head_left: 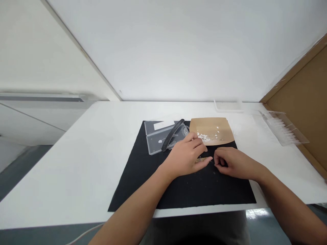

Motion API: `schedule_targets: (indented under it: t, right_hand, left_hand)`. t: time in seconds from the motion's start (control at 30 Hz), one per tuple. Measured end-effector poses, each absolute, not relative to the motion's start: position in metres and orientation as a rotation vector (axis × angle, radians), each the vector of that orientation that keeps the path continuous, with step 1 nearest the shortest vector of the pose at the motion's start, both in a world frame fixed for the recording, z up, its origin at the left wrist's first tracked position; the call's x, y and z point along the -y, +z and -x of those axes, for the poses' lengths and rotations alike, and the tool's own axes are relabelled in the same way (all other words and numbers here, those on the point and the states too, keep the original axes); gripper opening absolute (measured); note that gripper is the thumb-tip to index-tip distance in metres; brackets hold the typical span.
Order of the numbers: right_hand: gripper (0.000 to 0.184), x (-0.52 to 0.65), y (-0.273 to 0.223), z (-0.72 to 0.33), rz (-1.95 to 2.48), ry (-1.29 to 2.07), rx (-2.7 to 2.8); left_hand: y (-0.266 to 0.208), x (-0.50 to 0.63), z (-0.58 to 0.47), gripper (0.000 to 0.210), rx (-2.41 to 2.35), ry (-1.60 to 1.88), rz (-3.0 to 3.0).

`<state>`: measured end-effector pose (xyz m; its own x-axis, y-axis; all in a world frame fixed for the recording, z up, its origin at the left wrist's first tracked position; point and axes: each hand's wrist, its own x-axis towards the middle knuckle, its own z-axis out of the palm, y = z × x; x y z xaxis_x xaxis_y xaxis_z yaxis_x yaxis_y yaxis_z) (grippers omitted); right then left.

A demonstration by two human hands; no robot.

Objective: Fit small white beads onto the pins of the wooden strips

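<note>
Over the black mat (204, 194), my left hand (187, 154) curls its thumb and fingers around a small gold-coloured piece (200, 159), mostly covered by the fingers. My right hand (232, 162) is just to the right, thumb and forefinger pinched together close to the left fingertips. Whatever lies in that pinch is too small or hidden to name. Behind the hands stands a brown paper tray (212, 123) with many small white flakes (203, 137) in it. A clear hinged plastic case (153, 147) lies open left of the tray, and a dark curved nail file (172, 135) rests across it.
The mat lies on a white table (76, 163) against a white wall. At the right are a clear rack of nail tips (283, 131) and a cardboard panel (304, 85). A white shallow holder (228, 107) stands at the back. A pale cable (85, 233) hangs below the front edge.
</note>
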<state>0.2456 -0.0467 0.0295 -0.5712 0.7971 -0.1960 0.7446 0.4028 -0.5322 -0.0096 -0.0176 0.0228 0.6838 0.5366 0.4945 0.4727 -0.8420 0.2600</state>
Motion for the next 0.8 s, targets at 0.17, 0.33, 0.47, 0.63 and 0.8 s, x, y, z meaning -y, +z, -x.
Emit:
schedule_targets:
  t: [0.17, 0.33, 0.47, 0.63, 0.8]
  right_hand:
    - [0.018, 0.048, 0.029, -0.245, 1.344, 0.966, 2.545]
    - [0.018, 0.045, 0.023, -0.247, 1.277, 0.912, 2.595]
    - [0.019, 0.043, 0.019, -0.245, 1.273, 0.837, 2.586]
    - [0.003, 0.042, 0.018, -0.241, 1.287, 0.835, 2.525]
    - [0.008, 0.041, 0.017, -0.241, 1.302, 0.844, 2.491]
  left_hand:
    - [0.022, 0.017, 0.009, 0.024, -0.838, 0.982, -2.755]
    - [0.024, 0.016, 0.009, 0.017, -0.881, 1.173, -2.686]
    - [0.025, 0.016, 0.008, 0.016, -0.881, 1.262, -2.656]
    - [0.027, 0.017, 0.008, 0.018, -0.873, 1.278, -2.637]
    - [0.027, 0.017, 0.008, 0.019, -0.858, 1.289, -2.633]
